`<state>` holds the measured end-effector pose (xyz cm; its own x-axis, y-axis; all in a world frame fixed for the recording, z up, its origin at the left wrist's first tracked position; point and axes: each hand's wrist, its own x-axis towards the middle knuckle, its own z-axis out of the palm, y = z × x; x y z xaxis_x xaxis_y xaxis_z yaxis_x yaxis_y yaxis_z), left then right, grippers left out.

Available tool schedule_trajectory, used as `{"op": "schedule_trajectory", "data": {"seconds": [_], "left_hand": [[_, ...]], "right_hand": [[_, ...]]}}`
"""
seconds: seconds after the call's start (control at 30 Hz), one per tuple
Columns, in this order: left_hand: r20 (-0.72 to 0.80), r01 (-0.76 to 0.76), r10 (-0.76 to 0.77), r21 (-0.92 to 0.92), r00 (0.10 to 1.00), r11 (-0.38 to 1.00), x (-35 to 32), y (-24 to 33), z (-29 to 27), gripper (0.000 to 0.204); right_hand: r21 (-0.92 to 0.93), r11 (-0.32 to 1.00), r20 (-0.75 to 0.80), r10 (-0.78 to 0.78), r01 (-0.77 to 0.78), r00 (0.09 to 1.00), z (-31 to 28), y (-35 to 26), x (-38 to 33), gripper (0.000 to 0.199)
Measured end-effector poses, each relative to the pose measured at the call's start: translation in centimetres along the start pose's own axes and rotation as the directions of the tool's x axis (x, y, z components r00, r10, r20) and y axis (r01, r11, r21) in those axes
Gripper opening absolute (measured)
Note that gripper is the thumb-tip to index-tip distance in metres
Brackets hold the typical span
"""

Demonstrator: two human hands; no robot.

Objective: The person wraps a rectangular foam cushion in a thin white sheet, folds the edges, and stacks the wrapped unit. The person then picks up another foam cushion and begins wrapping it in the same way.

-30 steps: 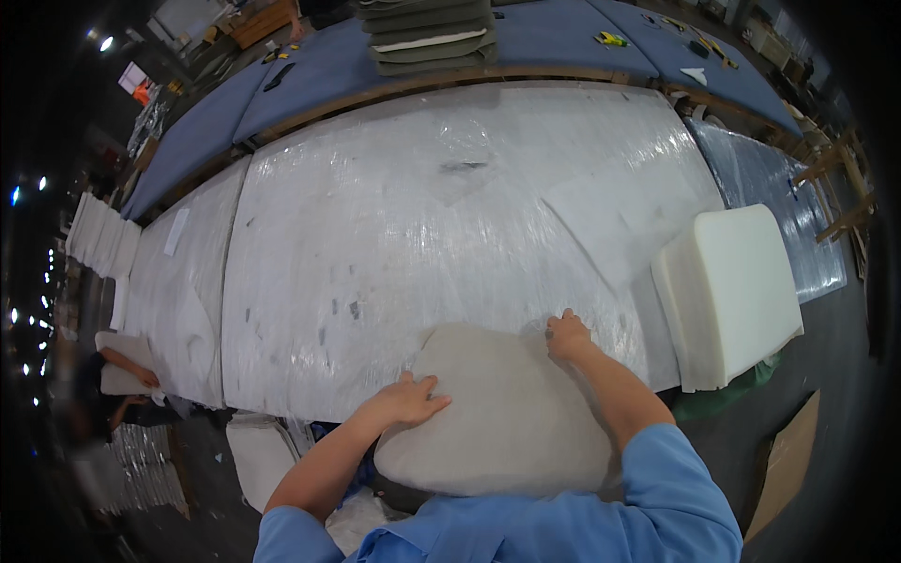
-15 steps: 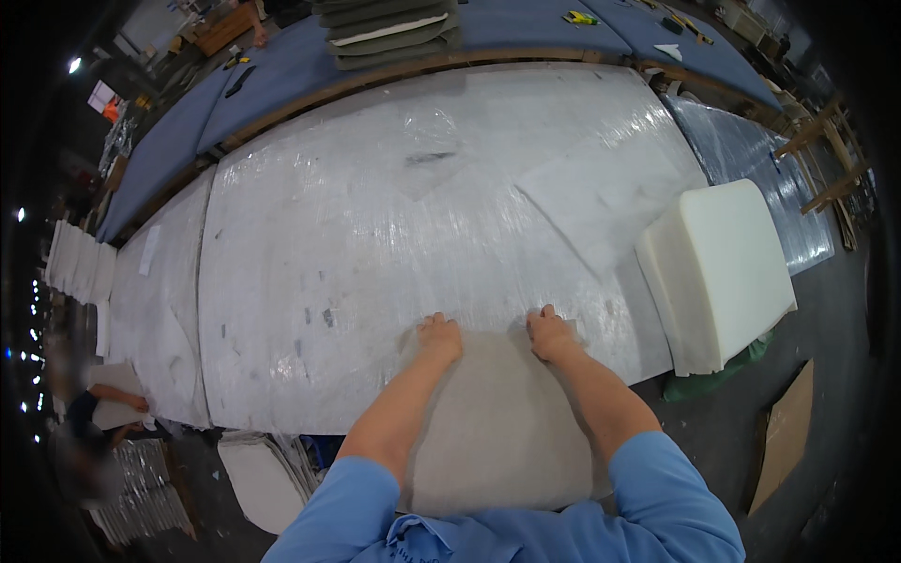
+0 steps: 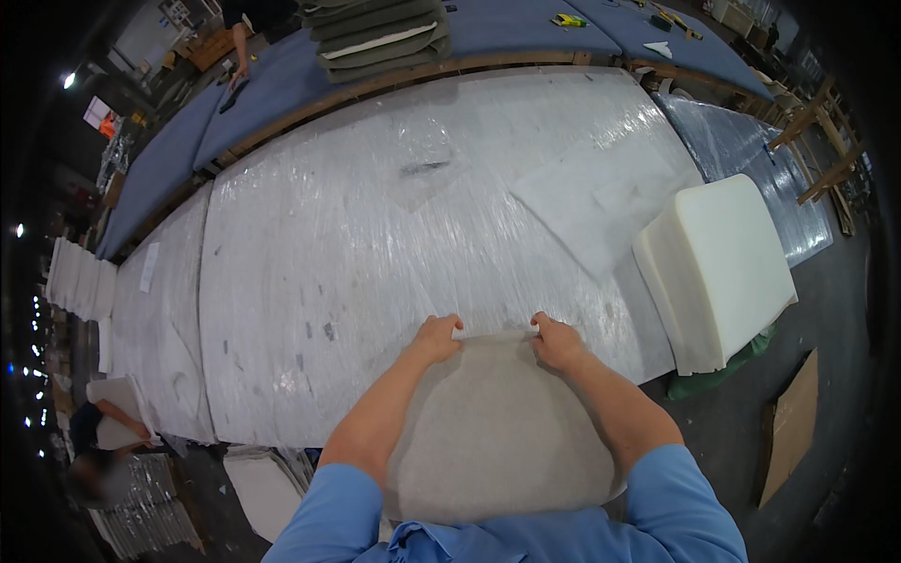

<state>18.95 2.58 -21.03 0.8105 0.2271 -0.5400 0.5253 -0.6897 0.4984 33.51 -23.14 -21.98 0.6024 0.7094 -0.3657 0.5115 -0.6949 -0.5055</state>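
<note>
White plastic-wrapped tabletop, near edge: beige tapered fabric pad is now pinched at both far corners, left hand brought level with right hand, hold evened

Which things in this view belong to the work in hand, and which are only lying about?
In the work:
beige pad, left hand and right hand at its far edge
plastic-covered table before it

Probably just lying about:
brown cardboard on the floor
yellow item on the blue table
dark green stack there
</note>
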Motion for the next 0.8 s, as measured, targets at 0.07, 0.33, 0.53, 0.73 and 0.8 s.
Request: {"op": "schedule_trajectory", "data": {"seconds": [0.07, 0.33, 0.53, 0.73, 0.8], "left_hand": [[0.047, -0.133, 0.126, 0.199, 0.991, 0.971, -1.4, -1.2, 1.0, 0.012], [-0.247, -0.265, 0.282, 0.102, 0.927, 0.959, -8.4, -3.8, 4.1, 0.017], [-0.218, -0.043, 0.071, 0.128, 0.973, 0.991, -8.2, -2.9, 3.5, 0.025], [-0.072, -0.088, 0.104, 0.193, 0.992, 0.977, -6.8, -3.4, 2.5, 0.034], [-0.039, -0.087, 0.102, 0.283, 0.994, 0.955, -6.3, -3.5, 2.1, 0.035]], "right_hand": [[-0.049, 0.995, 0.136, -0.08, 0.087, 0.988, -0.6, -0.6, -0.6, 0.017], [-0.137, 0.976, 0.092, -0.156, 0.168, 0.983, -0.3, -1.6, -4.7, 0.016], [0.019, 0.964, -0.085, -0.264, 0.267, 0.961, -0.1, -0.7, -4.6, 0.01], [0.033, 0.953, -0.107, -0.297, 0.302, 0.949, -0.3, -0.9, -4.8, 0.008], [0.033, 0.951, -0.116, -0.302, 0.308, 0.946, -0.4, -0.9, -4.9, 0.008]]}}
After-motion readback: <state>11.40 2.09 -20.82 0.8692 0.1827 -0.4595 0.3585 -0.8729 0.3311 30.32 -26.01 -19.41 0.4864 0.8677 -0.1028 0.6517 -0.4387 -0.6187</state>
